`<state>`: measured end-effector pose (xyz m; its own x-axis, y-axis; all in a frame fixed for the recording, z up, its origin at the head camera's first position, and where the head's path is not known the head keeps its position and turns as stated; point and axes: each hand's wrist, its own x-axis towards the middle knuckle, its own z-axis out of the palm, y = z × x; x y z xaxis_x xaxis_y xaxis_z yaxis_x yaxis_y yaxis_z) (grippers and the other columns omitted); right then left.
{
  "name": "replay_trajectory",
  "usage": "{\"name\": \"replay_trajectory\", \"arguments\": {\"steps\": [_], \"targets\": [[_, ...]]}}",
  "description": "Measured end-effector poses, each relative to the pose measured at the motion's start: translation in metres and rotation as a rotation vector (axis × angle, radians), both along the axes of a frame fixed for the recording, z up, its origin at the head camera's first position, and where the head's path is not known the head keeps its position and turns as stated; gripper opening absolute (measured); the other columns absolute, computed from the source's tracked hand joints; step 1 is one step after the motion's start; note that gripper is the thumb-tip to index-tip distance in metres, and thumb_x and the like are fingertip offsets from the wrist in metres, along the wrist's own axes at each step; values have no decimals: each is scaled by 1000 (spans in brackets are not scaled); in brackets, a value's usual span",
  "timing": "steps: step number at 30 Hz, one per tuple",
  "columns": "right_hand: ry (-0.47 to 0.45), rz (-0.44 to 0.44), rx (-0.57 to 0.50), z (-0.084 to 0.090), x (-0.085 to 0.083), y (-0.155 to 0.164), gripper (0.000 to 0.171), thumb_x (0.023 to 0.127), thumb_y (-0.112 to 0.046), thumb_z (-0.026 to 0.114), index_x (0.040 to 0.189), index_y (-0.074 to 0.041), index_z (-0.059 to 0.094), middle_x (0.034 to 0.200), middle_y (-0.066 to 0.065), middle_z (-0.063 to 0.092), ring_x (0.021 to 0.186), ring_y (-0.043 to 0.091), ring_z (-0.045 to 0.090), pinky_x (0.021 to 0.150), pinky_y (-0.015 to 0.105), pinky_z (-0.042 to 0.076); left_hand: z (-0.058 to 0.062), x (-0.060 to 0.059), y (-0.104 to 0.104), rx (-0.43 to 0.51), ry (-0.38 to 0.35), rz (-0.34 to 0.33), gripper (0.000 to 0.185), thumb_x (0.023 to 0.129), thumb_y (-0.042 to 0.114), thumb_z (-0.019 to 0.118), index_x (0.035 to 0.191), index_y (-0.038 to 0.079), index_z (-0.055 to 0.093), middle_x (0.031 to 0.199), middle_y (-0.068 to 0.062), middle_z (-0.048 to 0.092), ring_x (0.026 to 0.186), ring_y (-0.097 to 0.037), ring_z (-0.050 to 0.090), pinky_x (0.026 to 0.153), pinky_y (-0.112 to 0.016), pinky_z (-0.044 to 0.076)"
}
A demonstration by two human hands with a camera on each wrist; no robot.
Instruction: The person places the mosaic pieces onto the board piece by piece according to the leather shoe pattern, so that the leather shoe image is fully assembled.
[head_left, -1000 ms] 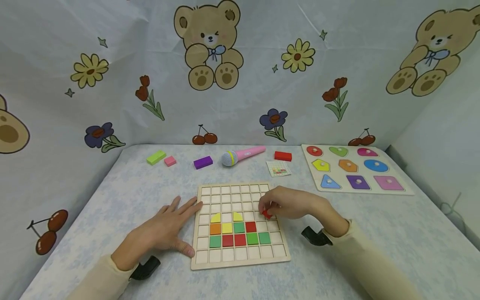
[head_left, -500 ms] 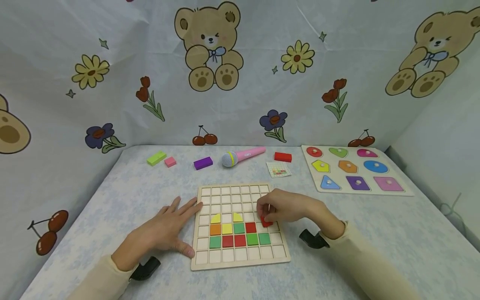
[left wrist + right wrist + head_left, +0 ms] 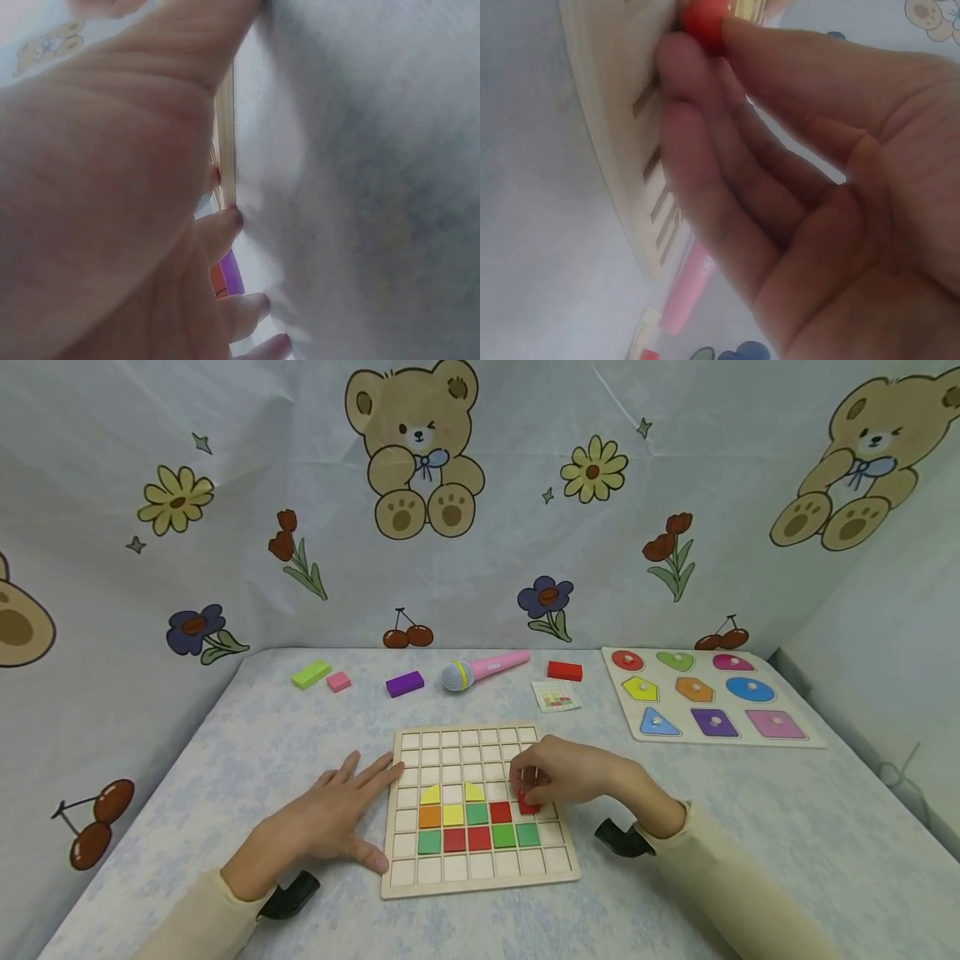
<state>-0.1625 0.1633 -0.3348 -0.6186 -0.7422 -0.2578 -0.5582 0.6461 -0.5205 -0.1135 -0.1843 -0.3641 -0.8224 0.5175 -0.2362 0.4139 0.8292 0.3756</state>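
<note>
A wooden grid board (image 3: 480,877) lies in front of me with yellow, orange, green and red tiles set in its middle rows. My right hand (image 3: 558,777) pinches a small red tile (image 3: 528,802) between thumb and fingers, low over the board just right of the red tile in the upper coloured row. The right wrist view shows the red tile (image 3: 703,19) at the fingertips (image 3: 676,56) against the board (image 3: 611,142). My left hand (image 3: 337,814) lies flat on the table, fingers straight, touching the board's left edge (image 3: 226,142).
At the table's back lie a lime block (image 3: 311,673), a pink block (image 3: 339,681), a purple block (image 3: 405,683), a pink toy microphone (image 3: 483,670), a red block (image 3: 564,671) and a small pattern card (image 3: 557,696). A shape puzzle board (image 3: 708,732) sits at the right.
My right hand has carried the red tile down and slightly left, from above the board's right part to low over a cell beside the red tile. The left hand stays put.
</note>
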Motion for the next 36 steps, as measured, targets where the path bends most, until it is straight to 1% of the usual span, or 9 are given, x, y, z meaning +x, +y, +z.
{"name": "replay_trajectory", "arguments": {"steps": [8, 16, 22, 27, 30, 31, 33, 35, 36], "targets": [[17, -45, -13, -2, 5, -7, 8, 90, -12, 75, 88, -16, 69, 78, -10, 65, 72, 5, 56, 65, 22, 50, 0, 0, 0, 0, -11, 4, 126, 61, 70, 79, 160, 16, 23, 168, -11, 16, 149, -57, 8, 111, -75, 17], [58, -17, -7, -2, 10, -14, 12, 89, -14, 77, 83, -20, 69, 74, -13, 63, 67, 2, 54, 66, 20, 50, 0, 0, 0, -5, 3, 0, 126, 60, 71, 78, 160, 16, 23, 168, -12, 17, 149, -57, 8, 110, -76, 18], [103, -7, 20, -3, 10, -18, 14, 88, -14, 78, 78, -20, 70, 70, -14, 61, 65, 2, 52, 63, 20, 48, 0, 2, -2, 3, 10, 8, 126, 61, 70, 79, 160, 15, 24, 168, -12, 17, 148, -57, 8, 110, -76, 18], [89, -12, 38, -1, 11, -17, 9, 88, -12, 78, 81, -17, 74, 72, -13, 62, 65, 2, 52, 64, 20, 48, 0, 3, -1, -3, 8, 12, 126, 61, 70, 78, 160, 15, 24, 168, -12, 18, 149, -57, 8, 111, -75, 18], [61, -12, 43, 1, 13, -13, 1, 90, -15, 76, 89, -16, 76, 76, -14, 63, 69, 2, 54, 67, 20, 49, 0, 2, 0, -4, -13, 14, 125, 61, 70, 78, 160, 16, 25, 168, -11, 17, 149, -56, 8, 111, -75, 18], [62, -12, 41, 2, 14, -11, 2, 91, -17, 74, 92, -16, 76, 77, -14, 64, 70, 2, 55, 69, 20, 50, 0, 1, -1, -5, -21, 13, 121, 64, 69, 78, 160, 17, 25, 168, -10, 17, 149, -56, 8, 111, -75, 18], [79, -21, 36, 2, 15, -6, 8, 94, -20, 71, 99, -16, 76, 81, -15, 65, 74, 3, 56, 71, 21, 50, 0, 0, -2, -1, -26, 11, 108, 75, 65, 74, 160, 18, 26, 168, -11, 18, 148, -56, 11, 112, -74, 19], [115, -52, 28, 2, 17, 1, 14, 96, -22, 68, 106, -16, 76, 88, -14, 68, 78, 4, 57, 74, 22, 51, 1, 1, -5, -1, 6, 8, 89, 89, 55, 67, 159, 18, 28, 167, -11, 21, 147, -57, 15, 112, -73, 22], [140, -77, 23, 1, 17, 4, 16, 98, -23, 66, 109, -15, 75, 92, -13, 69, 81, 5, 58, 75, 24, 52, 1, 1, -8, -7, 39, 8, 78, 95, 49, 63, 159, 18, 29, 167, -12, 22, 147, -57, 18, 112, -71, 25]]}}
